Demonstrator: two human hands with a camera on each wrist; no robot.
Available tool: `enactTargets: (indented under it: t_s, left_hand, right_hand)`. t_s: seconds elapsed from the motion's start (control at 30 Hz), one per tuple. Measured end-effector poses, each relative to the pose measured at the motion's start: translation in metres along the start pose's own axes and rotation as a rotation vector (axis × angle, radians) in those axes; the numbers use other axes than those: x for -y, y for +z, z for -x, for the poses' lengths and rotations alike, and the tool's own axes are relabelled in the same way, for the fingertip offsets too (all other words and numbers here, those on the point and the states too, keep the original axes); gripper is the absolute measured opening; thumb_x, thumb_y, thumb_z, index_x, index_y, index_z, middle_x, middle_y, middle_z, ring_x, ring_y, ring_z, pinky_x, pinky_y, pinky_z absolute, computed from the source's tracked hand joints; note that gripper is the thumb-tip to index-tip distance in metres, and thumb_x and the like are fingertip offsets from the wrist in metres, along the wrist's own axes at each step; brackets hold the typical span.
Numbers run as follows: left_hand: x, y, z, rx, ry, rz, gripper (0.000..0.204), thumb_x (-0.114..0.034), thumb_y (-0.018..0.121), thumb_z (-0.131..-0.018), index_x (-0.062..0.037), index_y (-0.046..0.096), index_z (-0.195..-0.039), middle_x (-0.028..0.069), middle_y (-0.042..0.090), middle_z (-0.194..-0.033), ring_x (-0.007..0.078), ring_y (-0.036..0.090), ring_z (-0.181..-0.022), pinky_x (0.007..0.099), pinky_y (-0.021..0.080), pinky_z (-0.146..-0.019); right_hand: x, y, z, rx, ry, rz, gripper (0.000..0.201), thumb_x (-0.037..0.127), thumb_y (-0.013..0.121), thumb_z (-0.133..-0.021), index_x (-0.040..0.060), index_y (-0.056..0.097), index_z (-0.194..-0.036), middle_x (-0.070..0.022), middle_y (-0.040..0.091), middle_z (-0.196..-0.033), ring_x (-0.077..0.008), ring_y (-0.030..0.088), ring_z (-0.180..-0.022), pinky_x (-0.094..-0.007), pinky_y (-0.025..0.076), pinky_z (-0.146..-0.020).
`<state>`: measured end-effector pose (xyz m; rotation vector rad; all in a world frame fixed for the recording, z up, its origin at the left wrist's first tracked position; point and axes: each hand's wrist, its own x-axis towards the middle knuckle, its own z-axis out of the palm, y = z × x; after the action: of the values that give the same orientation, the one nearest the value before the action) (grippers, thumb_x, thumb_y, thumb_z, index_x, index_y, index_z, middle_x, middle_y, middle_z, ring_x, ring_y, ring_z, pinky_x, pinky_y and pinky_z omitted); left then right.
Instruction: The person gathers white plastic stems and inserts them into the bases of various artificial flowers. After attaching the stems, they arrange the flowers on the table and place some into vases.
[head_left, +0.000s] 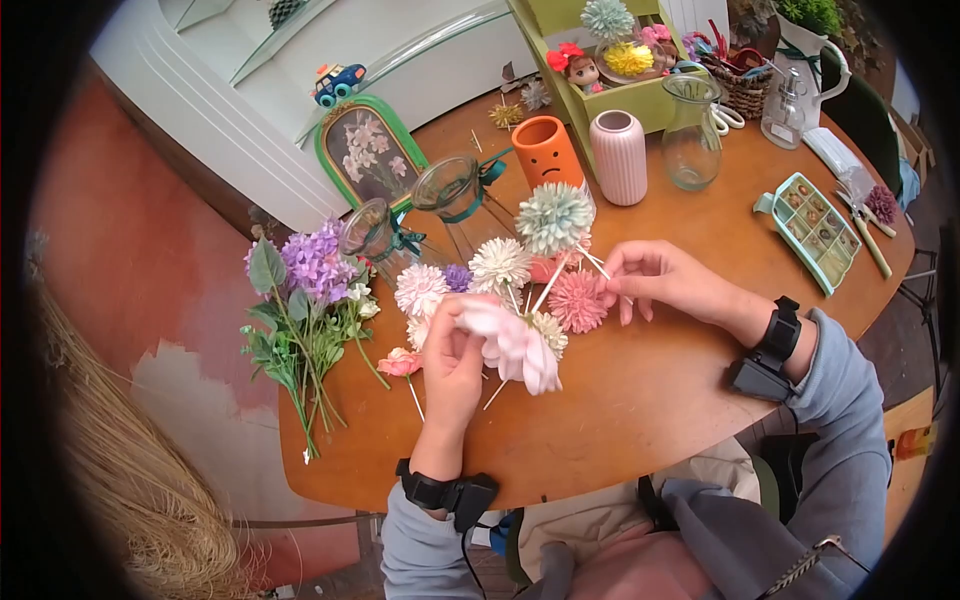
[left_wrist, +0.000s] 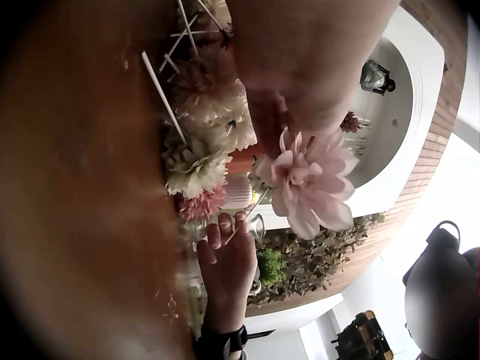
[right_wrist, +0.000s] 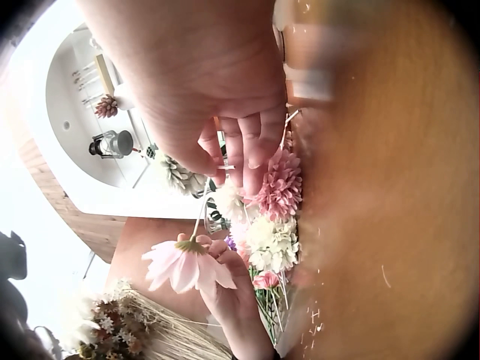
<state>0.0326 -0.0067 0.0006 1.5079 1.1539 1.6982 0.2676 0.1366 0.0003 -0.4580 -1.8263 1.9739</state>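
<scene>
A pale pink artificial flower [head_left: 515, 345] with broad petals is held over the table by my left hand [head_left: 452, 365], its fingers and thumb at the flower head. In the left wrist view the bloom [left_wrist: 311, 184] faces the camera, with a thin white stem [right_wrist: 201, 214] running from its base toward my right hand [head_left: 660, 280]. My right thumb and fingertips pinch a white stem. Close by lie a pink pompom flower [head_left: 578, 302], a blue-green one [head_left: 553, 218] and a cream one [head_left: 500, 263]. Fingers partly hide the flower's base.
Purple flowers [head_left: 318, 262] with green stems lie at the left. Behind stand glass vases [head_left: 445, 190] with teal ribbons, an orange pot [head_left: 541, 145], a pink ribbed vase [head_left: 619, 160] and a clear vase [head_left: 692, 140]. A compartment box [head_left: 812, 230] and pliers [head_left: 872, 240] are at the right.
</scene>
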Motion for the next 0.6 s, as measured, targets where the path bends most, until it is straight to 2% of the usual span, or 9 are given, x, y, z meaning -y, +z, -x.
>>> enactTargets:
  t_s: [0.07, 0.17, 0.2, 0.3, 0.33, 0.43, 0.53, 0.6]
  left_hand:
    - [0.005, -0.009, 0.0, 0.135, 0.06, -0.131, 0.02, 0.006, 0.051, -0.085, -0.0009, 0.055, -0.103, 0.0058, 0.055, -0.1, 0.0144, 0.057, -0.093, 0.0274, 0.044, -0.085]
    - [-0.003, 0.004, 0.003, 0.111, -0.155, 0.195, 0.019, 0.008, 0.052, -0.082, -0.0006, 0.06, -0.096, 0.0051, 0.054, -0.097, 0.0141, 0.056, -0.09, 0.0266, 0.045, -0.084]
    - [-0.002, 0.001, 0.004, 0.158, -0.194, 0.211, 0.023, 0.005, 0.053, -0.082, -0.0015, 0.057, -0.104, 0.0055, 0.056, -0.101, 0.0144, 0.057, -0.093, 0.0276, 0.046, -0.084]
    - [-0.007, 0.004, 0.008, 0.046, -0.368, 0.334, 0.027, -0.002, 0.055, -0.084, -0.002, 0.054, -0.111, 0.0058, 0.057, -0.105, 0.0141, 0.057, -0.097, 0.0285, 0.047, -0.084]
    - [-0.006, 0.004, 0.006, 0.056, -0.383, 0.328, 0.03, -0.007, 0.056, -0.086, -0.0024, 0.05, -0.115, 0.0058, 0.057, -0.108, 0.0136, 0.057, -0.099, 0.0289, 0.047, -0.085]
    - [-0.006, 0.004, 0.003, 0.06, -0.407, 0.413, 0.027, -0.008, 0.054, -0.087, -0.0023, 0.051, -0.113, 0.0053, 0.058, -0.106, 0.0133, 0.057, -0.098, 0.0283, 0.047, -0.085]
    - [-0.005, 0.006, 0.004, 0.046, -0.4, 0.335, 0.025, -0.005, 0.049, -0.088, -0.0019, 0.052, -0.113, 0.0046, 0.058, -0.104, 0.012, 0.057, -0.097, 0.0267, 0.046, -0.084]
    - [-0.004, 0.005, 0.005, 0.05, -0.385, 0.334, 0.026, -0.002, 0.046, -0.087, -0.0015, 0.052, -0.112, 0.0044, 0.058, -0.104, 0.0112, 0.057, -0.096, 0.0259, 0.046, -0.083]
  right_hand:
    - [0.004, 0.002, 0.001, -0.047, -0.026, -0.033, 0.015, 0.019, 0.057, -0.091, 0.0053, 0.061, -0.095, -0.0001, 0.063, -0.083, -0.0063, 0.059, -0.064, -0.0177, 0.042, -0.052]
    - [0.005, 0.002, 0.002, -0.16, -0.116, -0.063, 0.015, 0.018, 0.057, -0.091, 0.0045, 0.06, -0.095, -0.0006, 0.062, -0.081, -0.0068, 0.059, -0.063, -0.0181, 0.042, -0.051]
    - [0.005, 0.001, 0.003, -0.207, -0.146, -0.062, 0.014, 0.017, 0.057, -0.091, 0.0041, 0.06, -0.095, -0.0009, 0.061, -0.079, -0.0073, 0.058, -0.062, -0.0182, 0.041, -0.05]
    - [0.006, 0.001, 0.004, -0.327, -0.217, -0.08, 0.014, 0.017, 0.058, -0.09, 0.0034, 0.06, -0.095, -0.0005, 0.059, -0.077, -0.0065, 0.055, -0.061, -0.0186, 0.041, -0.052]
    - [0.008, 0.001, 0.004, -0.365, -0.238, -0.088, 0.015, 0.017, 0.058, -0.09, 0.0033, 0.061, -0.094, -0.0002, 0.058, -0.076, -0.0058, 0.053, -0.062, -0.0187, 0.041, -0.053]
    - [0.006, 0.0, 0.001, -0.523, -0.32, -0.043, 0.014, 0.017, 0.059, -0.089, 0.0032, 0.06, -0.093, 0.001, 0.058, -0.076, -0.0042, 0.048, -0.064, -0.0189, 0.039, -0.058]
    - [0.014, -0.021, 0.004, -0.638, -0.402, 0.052, 0.013, 0.018, 0.059, -0.089, 0.0048, 0.062, -0.092, 0.0041, 0.057, -0.078, -0.0023, 0.046, -0.069, -0.0181, 0.037, -0.06]
    - [0.032, -0.035, 0.008, -0.75, -0.523, 0.134, 0.013, 0.017, 0.059, -0.089, 0.0049, 0.061, -0.092, 0.0042, 0.057, -0.078, -0.0023, 0.045, -0.069, -0.0181, 0.037, -0.06]
